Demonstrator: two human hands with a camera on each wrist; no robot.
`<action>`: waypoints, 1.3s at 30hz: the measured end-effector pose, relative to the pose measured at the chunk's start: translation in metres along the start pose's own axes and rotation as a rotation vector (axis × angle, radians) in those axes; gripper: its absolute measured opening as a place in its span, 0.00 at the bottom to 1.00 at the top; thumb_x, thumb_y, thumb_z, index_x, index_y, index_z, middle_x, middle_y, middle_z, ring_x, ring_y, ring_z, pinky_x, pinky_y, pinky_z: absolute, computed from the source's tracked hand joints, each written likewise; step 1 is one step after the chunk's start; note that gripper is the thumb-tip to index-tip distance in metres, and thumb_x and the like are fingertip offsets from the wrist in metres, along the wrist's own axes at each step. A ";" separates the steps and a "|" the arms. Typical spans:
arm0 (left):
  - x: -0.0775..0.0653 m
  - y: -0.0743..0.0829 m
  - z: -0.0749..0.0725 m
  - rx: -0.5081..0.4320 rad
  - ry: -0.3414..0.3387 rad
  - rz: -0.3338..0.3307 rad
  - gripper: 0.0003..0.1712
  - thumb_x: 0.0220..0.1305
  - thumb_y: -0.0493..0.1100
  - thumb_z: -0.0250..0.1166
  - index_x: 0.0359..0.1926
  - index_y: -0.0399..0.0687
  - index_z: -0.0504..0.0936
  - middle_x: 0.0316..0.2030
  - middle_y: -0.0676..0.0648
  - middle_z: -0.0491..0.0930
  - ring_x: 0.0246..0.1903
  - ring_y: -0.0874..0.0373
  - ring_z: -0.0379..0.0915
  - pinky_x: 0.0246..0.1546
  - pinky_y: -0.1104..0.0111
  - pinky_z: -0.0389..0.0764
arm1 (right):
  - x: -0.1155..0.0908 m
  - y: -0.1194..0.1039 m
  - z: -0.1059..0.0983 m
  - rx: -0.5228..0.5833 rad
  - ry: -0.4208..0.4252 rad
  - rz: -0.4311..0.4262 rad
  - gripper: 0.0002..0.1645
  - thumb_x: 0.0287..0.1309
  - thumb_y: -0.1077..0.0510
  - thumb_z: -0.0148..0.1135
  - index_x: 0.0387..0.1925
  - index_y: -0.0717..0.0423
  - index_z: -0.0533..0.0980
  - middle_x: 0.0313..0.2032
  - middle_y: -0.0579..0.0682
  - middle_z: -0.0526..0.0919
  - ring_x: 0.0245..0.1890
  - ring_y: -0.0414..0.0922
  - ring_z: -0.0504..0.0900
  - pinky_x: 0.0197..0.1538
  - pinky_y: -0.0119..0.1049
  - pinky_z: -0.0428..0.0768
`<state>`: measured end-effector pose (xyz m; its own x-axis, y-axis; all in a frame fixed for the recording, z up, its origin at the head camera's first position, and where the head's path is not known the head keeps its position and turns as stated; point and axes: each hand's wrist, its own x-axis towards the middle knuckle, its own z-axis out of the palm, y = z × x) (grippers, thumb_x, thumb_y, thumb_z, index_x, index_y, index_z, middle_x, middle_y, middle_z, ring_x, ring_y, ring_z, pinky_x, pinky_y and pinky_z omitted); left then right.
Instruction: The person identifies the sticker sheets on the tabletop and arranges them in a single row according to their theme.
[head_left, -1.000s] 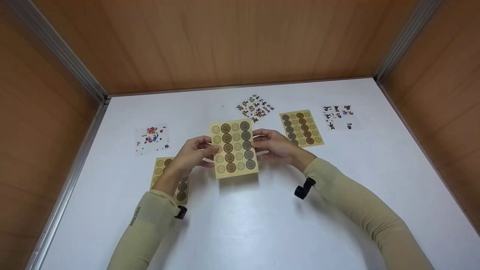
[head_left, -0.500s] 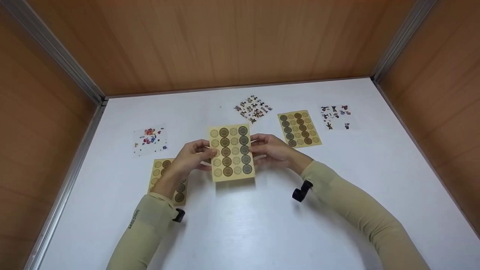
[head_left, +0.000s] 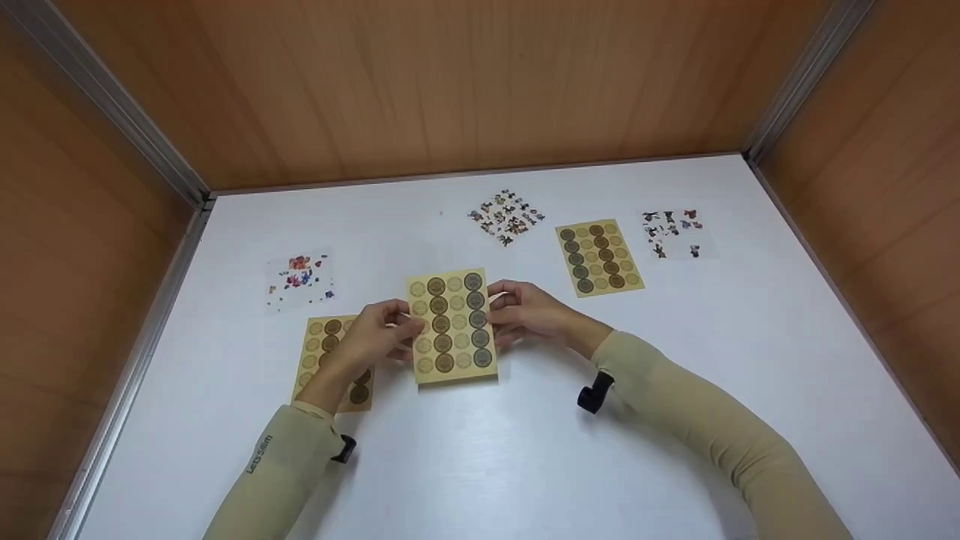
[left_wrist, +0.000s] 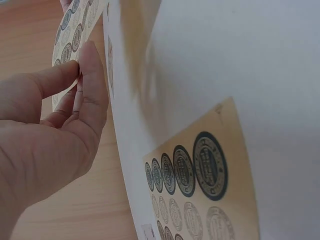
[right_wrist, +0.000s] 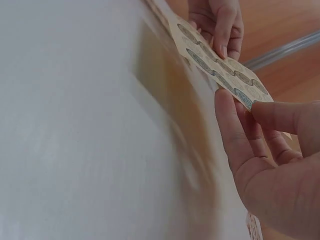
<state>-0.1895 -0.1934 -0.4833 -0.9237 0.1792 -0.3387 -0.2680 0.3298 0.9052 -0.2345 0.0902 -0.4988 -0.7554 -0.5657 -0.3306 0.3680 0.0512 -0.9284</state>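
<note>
Between both hands is a yellow sticker sheet [head_left: 451, 326] printed with rows of round seals, some dark, some pale. My left hand [head_left: 379, 332] pinches its left edge, thumb on the printed face and fingers behind. At the opposite edge my right hand [head_left: 529, 311] pinches it likewise; in the right wrist view the thumb [right_wrist: 277, 116] lies at the edge of the printed side. The wrist views show the sheet held above the white table, its shadow below. Under my left forearm lies a second sticker sheet [left_wrist: 210, 170], partly covered in the head view.
A third yellow sticker sheet [head_left: 600, 258] lies at the right. Clear sheets of small colourful stickers lie at the left [head_left: 300, 280], the back middle [head_left: 506, 217] and the far right [head_left: 677, 234]. Wooden panels [head_left: 480, 90] enclose the white table [head_left: 570, 465] at back and sides.
Both hands have brought the held sticker sheet toward the near side of the table and slightly left. The other sheets stay where they were.
</note>
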 end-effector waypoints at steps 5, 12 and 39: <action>-0.004 -0.005 0.000 0.075 0.030 -0.006 0.17 0.72 0.40 0.64 0.56 0.36 0.76 0.43 0.40 0.79 0.36 0.52 0.82 0.39 0.60 0.88 | 0.002 0.005 0.007 -0.082 0.031 0.003 0.41 0.62 0.70 0.65 0.72 0.49 0.60 0.43 0.56 0.80 0.36 0.50 0.88 0.42 0.48 0.88; -0.011 -0.010 -0.002 0.221 0.080 0.008 0.22 0.71 0.41 0.65 0.62 0.36 0.75 0.41 0.42 0.80 0.35 0.52 0.81 0.36 0.64 0.86 | 0.002 0.010 0.021 -0.236 0.024 -0.063 0.54 0.62 0.71 0.65 0.79 0.44 0.48 0.40 0.56 0.79 0.33 0.50 0.86 0.37 0.47 0.89; -0.024 -0.032 -0.009 0.473 0.196 0.098 0.30 0.68 0.40 0.68 0.66 0.32 0.72 0.39 0.43 0.79 0.33 0.55 0.77 0.34 0.64 0.82 | 0.014 0.016 0.051 -1.122 -0.048 -0.249 0.45 0.67 0.51 0.65 0.77 0.61 0.56 0.36 0.44 0.75 0.33 0.40 0.73 0.39 0.36 0.76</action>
<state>-0.1614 -0.2167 -0.5021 -0.9844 0.0681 -0.1622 -0.0661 0.7113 0.6997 -0.2118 0.0410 -0.5099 -0.7091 -0.6926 -0.1320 -0.4970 0.6238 -0.6032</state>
